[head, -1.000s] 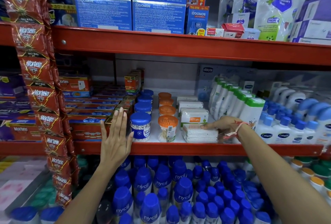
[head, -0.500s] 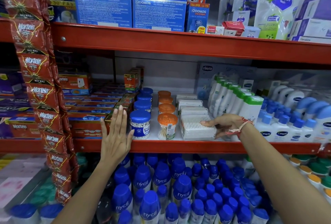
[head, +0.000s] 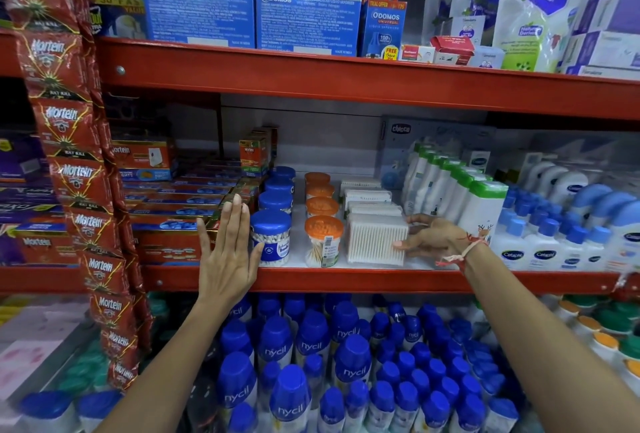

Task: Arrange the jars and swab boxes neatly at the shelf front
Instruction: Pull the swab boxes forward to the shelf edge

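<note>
On the middle shelf (head: 346,279) stand a row of blue-lidded swab jars, the front one (head: 270,237) at the edge, and a row of orange-lidded jars, front one (head: 323,240) beside it. Right of them a clear swab box (head: 376,240) stands upright at the front, with more boxes (head: 370,197) lined behind. My left hand (head: 227,252) is flat with fingers spread, its thumb side against the front blue jar. My right hand (head: 433,237) holds the front swab box by its right side.
Red Mortein cartons (head: 166,224) are stacked left of the jars, and a strip of Mortein sachets (head: 74,169) hangs in front. White bottles with green caps (head: 460,190) and Cetaphil bottles (head: 547,245) crowd the right. Blue-capped Nycil bottles (head: 311,363) fill the shelf below.
The front swab box lay flat a second ago; my right hand has tipped it upright onto its edge at the shelf front. My left hand has stayed against the blue jar.
</note>
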A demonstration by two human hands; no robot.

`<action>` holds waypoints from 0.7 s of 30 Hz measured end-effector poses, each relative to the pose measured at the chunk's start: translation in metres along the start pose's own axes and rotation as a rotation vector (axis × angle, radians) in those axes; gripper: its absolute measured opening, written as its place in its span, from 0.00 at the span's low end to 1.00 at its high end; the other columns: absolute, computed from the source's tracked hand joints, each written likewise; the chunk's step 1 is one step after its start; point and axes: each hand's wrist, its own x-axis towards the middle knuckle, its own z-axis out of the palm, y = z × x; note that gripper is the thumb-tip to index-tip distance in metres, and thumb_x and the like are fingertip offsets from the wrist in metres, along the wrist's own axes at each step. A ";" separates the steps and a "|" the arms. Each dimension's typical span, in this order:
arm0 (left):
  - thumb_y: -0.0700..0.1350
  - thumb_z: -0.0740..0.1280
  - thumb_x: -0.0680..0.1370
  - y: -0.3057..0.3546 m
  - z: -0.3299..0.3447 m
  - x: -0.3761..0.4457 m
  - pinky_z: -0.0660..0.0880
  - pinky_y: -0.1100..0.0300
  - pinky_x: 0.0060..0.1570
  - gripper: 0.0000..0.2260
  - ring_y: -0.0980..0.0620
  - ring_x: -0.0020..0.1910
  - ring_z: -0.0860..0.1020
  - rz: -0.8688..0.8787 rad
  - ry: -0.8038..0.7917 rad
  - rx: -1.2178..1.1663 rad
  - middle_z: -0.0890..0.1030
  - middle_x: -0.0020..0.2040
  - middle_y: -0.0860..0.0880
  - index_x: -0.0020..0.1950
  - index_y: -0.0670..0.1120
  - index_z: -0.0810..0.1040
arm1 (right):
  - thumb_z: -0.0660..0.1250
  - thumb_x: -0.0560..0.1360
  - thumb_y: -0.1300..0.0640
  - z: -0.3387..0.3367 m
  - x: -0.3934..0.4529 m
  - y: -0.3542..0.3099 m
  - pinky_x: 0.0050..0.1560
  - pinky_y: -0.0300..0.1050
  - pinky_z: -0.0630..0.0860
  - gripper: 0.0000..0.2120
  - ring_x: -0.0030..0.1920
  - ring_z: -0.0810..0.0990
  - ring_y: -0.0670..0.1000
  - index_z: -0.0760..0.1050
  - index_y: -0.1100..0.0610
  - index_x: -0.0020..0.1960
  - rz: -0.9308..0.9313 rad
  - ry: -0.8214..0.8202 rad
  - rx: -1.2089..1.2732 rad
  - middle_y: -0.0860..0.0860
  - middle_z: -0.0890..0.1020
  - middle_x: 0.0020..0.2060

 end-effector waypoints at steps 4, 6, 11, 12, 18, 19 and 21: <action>0.55 0.45 0.82 0.000 -0.001 0.001 0.36 0.43 0.75 0.29 0.49 0.78 0.43 -0.019 0.016 -0.020 0.40 0.79 0.46 0.78 0.41 0.43 | 0.68 0.69 0.77 -0.005 0.002 -0.003 0.51 0.52 0.82 0.30 0.54 0.77 0.60 0.65 0.64 0.68 -0.006 0.010 -0.092 0.61 0.78 0.58; 0.54 0.46 0.82 0.000 -0.002 0.003 0.35 0.44 0.75 0.29 0.49 0.78 0.43 -0.026 0.030 -0.027 0.40 0.79 0.47 0.78 0.41 0.42 | 0.68 0.69 0.77 -0.006 0.003 -0.004 0.62 0.55 0.75 0.29 0.52 0.78 0.59 0.66 0.64 0.68 -0.017 0.021 -0.123 0.62 0.74 0.64; 0.54 0.46 0.82 -0.004 0.002 0.006 0.36 0.44 0.75 0.29 0.50 0.78 0.42 -0.036 0.028 -0.030 0.40 0.79 0.47 0.78 0.41 0.43 | 0.75 0.67 0.69 0.001 0.002 -0.014 0.63 0.44 0.73 0.29 0.59 0.77 0.55 0.71 0.61 0.67 -0.067 0.147 -0.675 0.57 0.77 0.62; 0.54 0.46 0.82 -0.005 0.004 0.005 0.36 0.43 0.74 0.28 0.50 0.78 0.42 -0.033 0.025 -0.023 0.40 0.79 0.47 0.78 0.42 0.43 | 0.75 0.68 0.68 0.006 0.000 -0.018 0.64 0.46 0.74 0.28 0.61 0.77 0.56 0.72 0.61 0.66 -0.084 0.194 -0.870 0.58 0.77 0.62; 0.53 0.45 0.83 -0.007 0.010 0.002 0.37 0.42 0.75 0.28 0.50 0.78 0.43 -0.021 0.037 -0.010 0.40 0.79 0.47 0.78 0.42 0.42 | 0.76 0.68 0.62 0.069 -0.029 -0.068 0.65 0.50 0.73 0.28 0.64 0.76 0.56 0.73 0.58 0.66 -0.515 0.256 -1.139 0.55 0.78 0.63; 0.53 0.45 0.82 -0.007 0.010 0.002 0.37 0.42 0.75 0.28 0.49 0.78 0.43 -0.017 0.044 -0.012 0.40 0.79 0.47 0.78 0.42 0.42 | 0.75 0.69 0.61 0.085 -0.035 -0.076 0.66 0.47 0.72 0.29 0.65 0.75 0.54 0.72 0.56 0.68 -0.625 0.136 -1.120 0.53 0.77 0.65; 0.53 0.45 0.82 -0.008 0.011 0.001 0.37 0.43 0.75 0.28 0.49 0.78 0.43 -0.008 0.056 -0.022 0.40 0.79 0.47 0.78 0.42 0.42 | 0.74 0.70 0.59 0.120 -0.041 -0.087 0.65 0.43 0.71 0.27 0.65 0.75 0.50 0.73 0.53 0.68 -0.762 -0.065 -1.156 0.50 0.77 0.65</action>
